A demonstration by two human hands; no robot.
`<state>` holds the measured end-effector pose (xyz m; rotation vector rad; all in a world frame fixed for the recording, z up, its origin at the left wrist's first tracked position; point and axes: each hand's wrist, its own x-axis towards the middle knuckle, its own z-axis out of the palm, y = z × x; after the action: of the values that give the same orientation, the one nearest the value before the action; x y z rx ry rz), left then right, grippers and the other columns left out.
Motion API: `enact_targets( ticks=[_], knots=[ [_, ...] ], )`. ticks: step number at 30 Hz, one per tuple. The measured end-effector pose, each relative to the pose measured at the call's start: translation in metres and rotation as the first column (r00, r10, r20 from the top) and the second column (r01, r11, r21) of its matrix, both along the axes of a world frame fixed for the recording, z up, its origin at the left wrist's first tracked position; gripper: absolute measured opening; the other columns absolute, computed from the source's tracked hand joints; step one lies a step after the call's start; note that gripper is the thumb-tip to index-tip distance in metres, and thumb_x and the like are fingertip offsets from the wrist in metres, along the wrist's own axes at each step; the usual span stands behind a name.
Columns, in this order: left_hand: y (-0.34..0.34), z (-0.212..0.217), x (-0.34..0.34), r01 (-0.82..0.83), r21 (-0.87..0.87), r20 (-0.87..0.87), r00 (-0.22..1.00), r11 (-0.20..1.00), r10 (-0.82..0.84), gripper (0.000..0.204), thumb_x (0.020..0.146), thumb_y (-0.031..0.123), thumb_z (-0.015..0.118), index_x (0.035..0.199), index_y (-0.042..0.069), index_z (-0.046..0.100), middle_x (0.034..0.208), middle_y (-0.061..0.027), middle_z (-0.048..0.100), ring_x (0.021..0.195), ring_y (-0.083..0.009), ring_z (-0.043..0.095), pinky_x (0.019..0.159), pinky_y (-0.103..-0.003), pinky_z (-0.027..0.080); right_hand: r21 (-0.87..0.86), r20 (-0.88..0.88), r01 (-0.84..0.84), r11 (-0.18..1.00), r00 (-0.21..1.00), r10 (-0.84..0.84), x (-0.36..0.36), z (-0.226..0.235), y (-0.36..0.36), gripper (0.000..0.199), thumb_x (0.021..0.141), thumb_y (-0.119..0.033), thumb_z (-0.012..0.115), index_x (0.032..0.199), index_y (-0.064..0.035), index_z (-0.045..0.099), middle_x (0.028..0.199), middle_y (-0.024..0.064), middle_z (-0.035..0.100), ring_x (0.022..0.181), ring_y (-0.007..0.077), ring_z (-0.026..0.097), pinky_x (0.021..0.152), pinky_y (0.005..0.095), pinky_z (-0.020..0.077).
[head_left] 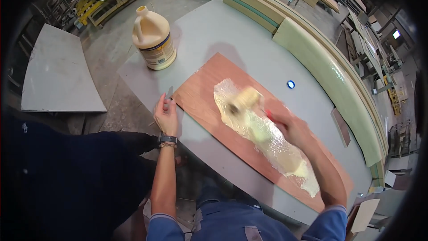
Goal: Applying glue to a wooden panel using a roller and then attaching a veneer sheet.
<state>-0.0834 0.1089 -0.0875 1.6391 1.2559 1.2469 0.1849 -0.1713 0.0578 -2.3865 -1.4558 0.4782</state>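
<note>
A reddish-brown thin wooden board [196, 91] lies slantwise on a pale grey table. A wet, cream-coloured band of glue [278, 151] runs along its middle, thicker in a few patches. My right hand [290, 127] is closed round the red handle of a paint roller [246, 99], whose cream-coated sleeve is on the far half of the glue, smeared by motion. At the board's left corner is my left hand [166, 115], its bent fingers gripping the edge there. Beyond that hand stands an uncapped cream plastic jug [156, 40] with a moulded handle and a label.
A blue-rimmed round cap [291, 84] lies on the table [196, 31] right of the board. Long, curved pale panels [321, 62] line the table's far right edge, with a small brown strip [340, 127] beside them. A white panel [60, 76] stands off left.
</note>
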Motion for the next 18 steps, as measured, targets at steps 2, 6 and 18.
enact_targets(
  ticks=[2,6,18],
  knots=[
    [0.015,-0.004,0.004,0.020,0.094,-0.122,0.992,0.995,-0.008,0.043,0.082,0.012,0.070,0.124,0.005,0.062,0.087,-0.0036,0.065,0.075,-0.0153,0.052,0.062,-0.029,0.044,-0.010,-0.012,0.039,0.999,0.999,-0.039,0.009,0.006,-0.049,0.029,0.091,-0.022,0.058,0.119,-0.0247,0.064,0.110,0.0038,0.068,0.097,0.0254,0.066,0.081,0.0348,0.0526],
    [0.013,-0.012,0.019,0.050,-0.002,-0.060,0.997,0.999,-0.050,0.042,0.083,0.011,0.069,0.124,0.006,0.062,0.090,-0.0041,0.066,0.083,-0.0184,0.052,0.069,-0.032,0.045,-0.161,0.043,0.053,0.986,0.998,-0.047,0.022,0.008,-0.026,0.032,0.091,-0.025,0.058,0.123,-0.0279,0.062,0.100,0.0074,0.069,0.088,0.0296,0.067,0.075,0.0391,0.0538],
    [0.020,-0.011,0.018,0.041,0.054,0.009,0.999,0.998,-0.041,0.047,0.082,0.008,0.070,0.127,0.001,0.057,0.095,-0.0055,0.065,0.087,-0.0170,0.049,0.077,-0.029,0.043,-0.093,-0.029,-0.064,0.994,0.998,0.061,0.065,-0.015,0.066,0.035,0.090,-0.019,0.058,0.125,-0.0203,0.062,0.098,0.0138,0.068,0.083,0.0318,0.066,0.074,0.0386,0.0524]
  ],
)
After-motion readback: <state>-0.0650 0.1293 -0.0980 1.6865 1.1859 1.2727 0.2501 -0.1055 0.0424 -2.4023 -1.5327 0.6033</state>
